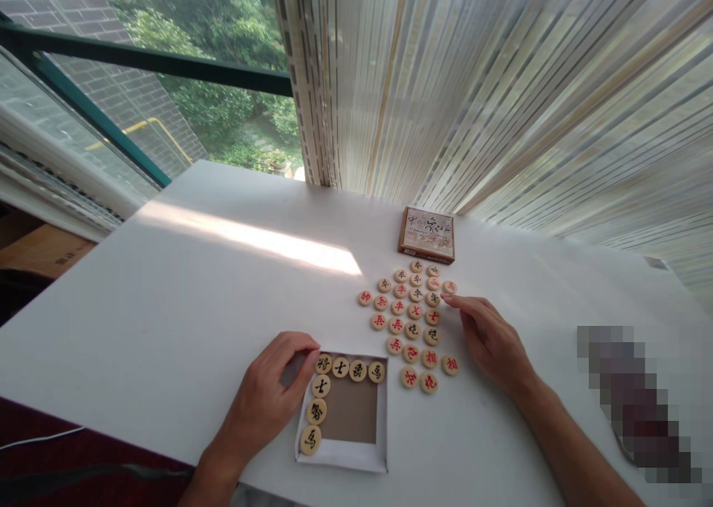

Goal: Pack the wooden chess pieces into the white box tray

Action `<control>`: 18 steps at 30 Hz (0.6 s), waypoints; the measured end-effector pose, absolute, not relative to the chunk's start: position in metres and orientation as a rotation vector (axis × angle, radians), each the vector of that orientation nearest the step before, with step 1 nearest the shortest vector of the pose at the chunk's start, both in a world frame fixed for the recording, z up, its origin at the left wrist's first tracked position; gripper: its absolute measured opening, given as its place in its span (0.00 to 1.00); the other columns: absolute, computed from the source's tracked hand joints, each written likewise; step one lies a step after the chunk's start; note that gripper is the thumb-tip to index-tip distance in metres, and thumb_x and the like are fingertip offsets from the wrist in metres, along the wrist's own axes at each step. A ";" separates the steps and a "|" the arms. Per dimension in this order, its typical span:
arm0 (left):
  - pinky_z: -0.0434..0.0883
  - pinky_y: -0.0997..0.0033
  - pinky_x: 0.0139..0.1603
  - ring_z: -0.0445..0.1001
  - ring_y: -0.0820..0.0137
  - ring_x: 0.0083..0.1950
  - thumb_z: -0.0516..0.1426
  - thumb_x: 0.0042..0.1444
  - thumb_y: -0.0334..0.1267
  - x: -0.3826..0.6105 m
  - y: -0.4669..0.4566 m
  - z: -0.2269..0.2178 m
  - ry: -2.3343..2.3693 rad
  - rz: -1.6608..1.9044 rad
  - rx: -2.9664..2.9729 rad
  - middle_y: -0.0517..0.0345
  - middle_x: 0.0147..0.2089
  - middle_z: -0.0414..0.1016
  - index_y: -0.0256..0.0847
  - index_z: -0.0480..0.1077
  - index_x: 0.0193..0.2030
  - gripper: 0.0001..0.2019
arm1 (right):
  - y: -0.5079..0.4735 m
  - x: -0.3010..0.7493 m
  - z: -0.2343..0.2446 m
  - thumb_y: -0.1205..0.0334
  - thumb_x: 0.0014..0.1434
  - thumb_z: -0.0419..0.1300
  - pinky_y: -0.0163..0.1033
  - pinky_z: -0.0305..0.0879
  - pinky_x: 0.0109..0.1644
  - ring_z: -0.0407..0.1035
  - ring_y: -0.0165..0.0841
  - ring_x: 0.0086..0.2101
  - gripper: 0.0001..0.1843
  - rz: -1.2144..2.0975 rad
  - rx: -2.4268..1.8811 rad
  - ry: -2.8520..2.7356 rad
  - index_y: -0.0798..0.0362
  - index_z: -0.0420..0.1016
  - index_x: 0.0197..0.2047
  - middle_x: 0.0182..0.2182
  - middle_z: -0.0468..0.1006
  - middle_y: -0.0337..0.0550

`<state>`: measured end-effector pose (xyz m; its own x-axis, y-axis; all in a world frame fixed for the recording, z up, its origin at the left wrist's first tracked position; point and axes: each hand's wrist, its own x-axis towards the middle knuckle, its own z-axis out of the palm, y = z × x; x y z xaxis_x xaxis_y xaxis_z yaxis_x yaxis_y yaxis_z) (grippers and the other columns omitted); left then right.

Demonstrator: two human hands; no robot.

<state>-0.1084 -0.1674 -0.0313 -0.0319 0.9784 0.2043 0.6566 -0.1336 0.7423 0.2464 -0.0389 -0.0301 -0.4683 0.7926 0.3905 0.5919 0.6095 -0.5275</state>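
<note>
My left hand (272, 381) is at the far left corner of a shallow white-walled box tray (382, 418), thumb and forefinger closed on its edge. Inside the tray, xiangqi pieces with black characters line the far and left sides; a black general piece (324, 364) sits in the corner beside my fingers. My right hand (493, 332) reaches over the table with its forefinger stretched out. That fingertip is right beside a black-marked xiangqi piece (433, 298), and whether it touches is unclear. Loose red and black pieces, such as a red one (429, 358), lie flat around there.
A Chinese chess box lid (428, 234) lies behind the loose pieces on the white table (234, 306). Striped curtains (473, 84) hang along the far side, beside a window. At the right is a pixelated dark object (635, 403). A cardboard box (50, 251) stands left of the table.
</note>
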 end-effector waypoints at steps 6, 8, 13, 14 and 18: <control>0.74 0.70 0.46 0.76 0.67 0.46 0.56 0.68 0.37 -0.108 -0.167 -0.032 1.709 1.009 1.810 0.55 0.44 0.76 0.44 0.71 0.45 0.03 | -0.039 0.246 -0.030 0.71 0.71 0.50 0.48 0.73 0.56 0.74 0.40 0.53 0.20 0.431 -1.067 -2.221 0.47 0.72 0.60 0.53 0.79 0.49; 0.73 0.70 0.47 0.75 0.67 0.46 0.56 0.68 0.37 -0.108 -0.167 -0.032 1.703 1.016 1.806 0.55 0.44 0.76 0.44 0.71 0.45 0.03 | -0.039 0.246 -0.029 0.71 0.71 0.50 0.49 0.74 0.56 0.73 0.40 0.54 0.20 0.436 -1.048 -2.234 0.47 0.72 0.60 0.53 0.79 0.49; 0.73 0.71 0.47 0.75 0.67 0.46 0.56 0.68 0.36 -0.108 -0.168 -0.033 1.708 1.016 1.811 0.56 0.44 0.76 0.44 0.71 0.45 0.03 | -0.041 0.248 -0.026 0.72 0.70 0.50 0.51 0.74 0.55 0.72 0.41 0.55 0.20 0.432 -0.993 -2.298 0.46 0.77 0.55 0.55 0.79 0.48; 0.73 0.71 0.47 0.75 0.68 0.46 0.56 0.68 0.36 -0.108 -0.168 -0.033 1.710 1.016 1.812 0.57 0.44 0.76 0.44 0.71 0.45 0.03 | -0.041 0.248 -0.025 0.72 0.70 0.50 0.51 0.75 0.54 0.72 0.41 0.54 0.20 0.429 -0.982 -2.301 0.45 0.79 0.53 0.55 0.79 0.48; 0.73 0.71 0.46 0.75 0.67 0.46 0.56 0.68 0.36 -0.109 -0.168 -0.034 1.718 1.010 1.817 0.56 0.44 0.76 0.44 0.71 0.45 0.03 | -0.046 0.247 -0.023 0.72 0.68 0.52 0.49 0.77 0.50 0.73 0.41 0.50 0.19 0.431 -0.936 -2.290 0.44 0.81 0.48 0.50 0.81 0.47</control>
<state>-0.1086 -0.1680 -0.0341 -0.0389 0.9779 0.2054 0.6552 -0.1303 0.7441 0.2470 -0.0455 -0.0230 -0.5567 0.7155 0.4221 0.5129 0.6958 -0.5028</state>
